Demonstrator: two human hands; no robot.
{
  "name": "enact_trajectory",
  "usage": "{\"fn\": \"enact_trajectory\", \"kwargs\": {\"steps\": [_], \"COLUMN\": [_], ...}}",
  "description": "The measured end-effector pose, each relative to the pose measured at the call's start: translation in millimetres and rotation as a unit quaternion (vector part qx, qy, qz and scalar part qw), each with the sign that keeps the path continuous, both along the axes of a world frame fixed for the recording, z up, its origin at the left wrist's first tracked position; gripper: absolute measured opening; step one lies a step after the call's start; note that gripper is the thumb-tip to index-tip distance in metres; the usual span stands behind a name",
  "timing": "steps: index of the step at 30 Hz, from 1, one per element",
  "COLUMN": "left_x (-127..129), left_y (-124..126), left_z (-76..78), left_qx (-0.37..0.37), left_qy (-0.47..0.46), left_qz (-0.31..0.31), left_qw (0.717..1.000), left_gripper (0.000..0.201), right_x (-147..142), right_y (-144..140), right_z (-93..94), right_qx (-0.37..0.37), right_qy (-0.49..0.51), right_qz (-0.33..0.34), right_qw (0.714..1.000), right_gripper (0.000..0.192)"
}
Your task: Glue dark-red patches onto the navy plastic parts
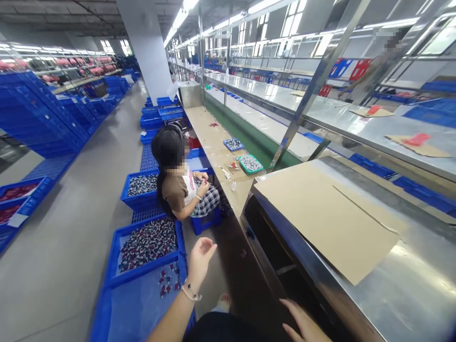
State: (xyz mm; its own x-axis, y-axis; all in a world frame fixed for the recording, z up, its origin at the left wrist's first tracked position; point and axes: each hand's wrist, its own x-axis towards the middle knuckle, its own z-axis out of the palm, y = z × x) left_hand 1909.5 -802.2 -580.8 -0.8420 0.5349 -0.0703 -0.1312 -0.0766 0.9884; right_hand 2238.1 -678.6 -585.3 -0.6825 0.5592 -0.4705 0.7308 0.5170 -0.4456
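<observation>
crate of parts [147, 244] left of bench [409, 289] | cardboard sheet [329, 218] on bench | seated person [180, 183] behind crate, probably beside it

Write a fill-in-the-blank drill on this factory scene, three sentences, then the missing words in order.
1. The left hand is raised, open and empty, above a ____ plastic crate of small parts.
2. A flat sheet of ____ lies on the steel machine top.
3. The right hand rests low beside the machine, and a seated person works at the ____ bench.

Missing words: blue; cardboard; long

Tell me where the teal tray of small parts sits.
In the head view, the teal tray lies on the long workbench, right of the seated co-worker, beside the green conveyor.
</observation>
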Motion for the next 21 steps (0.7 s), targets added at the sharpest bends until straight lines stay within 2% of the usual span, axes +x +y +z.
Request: {"fn": "enact_trajectory", "kwargs": {"steps": [4, 7, 13, 17, 21], "left_x": [-3.0, -4.2, -2.2, 1.2, 6.1], "left_y": [-1.1, -0.1, 8.6, 15.1, 17.6], "left_z": [2.9, 3.2, 4.8, 8.1, 11.5], "left_qx": [-0.001, -0.003, -0.010, -0.013, -0.014], "left_qy": [0.012, 0.015, 0.022, 0.030, 0.036], "left_qz": [0.006, 0.009, -0.001, -0.021, -0.049], "left_qw": [1.000, 1.000, 1.000, 0.999, 0.998], "left_gripper": [0.046, 0.048, 0.049, 0.046, 0.039], "right_x": [5.2, 14.7, 8.3, 2.6, 3.2], "right_y": [14.1, 19.9, 17.1, 13.2, 11.1], "right_z": [-19.9, -24.8, -12.1, 2.5, 7.9], "right_qx": [0.127, 0.176, 0.132, 0.096, 0.088], "right_qy": [-0.046, -0.024, 0.008, 0.012, 0.033], "right_qz": [-0.007, -0.008, 0.002, 0.013, 0.005], "right_qw": [0.991, 0.984, 0.991, 0.995, 0.996], "right_gripper": [0.067, 0.069, 0.077, 0.076, 0.074]}}
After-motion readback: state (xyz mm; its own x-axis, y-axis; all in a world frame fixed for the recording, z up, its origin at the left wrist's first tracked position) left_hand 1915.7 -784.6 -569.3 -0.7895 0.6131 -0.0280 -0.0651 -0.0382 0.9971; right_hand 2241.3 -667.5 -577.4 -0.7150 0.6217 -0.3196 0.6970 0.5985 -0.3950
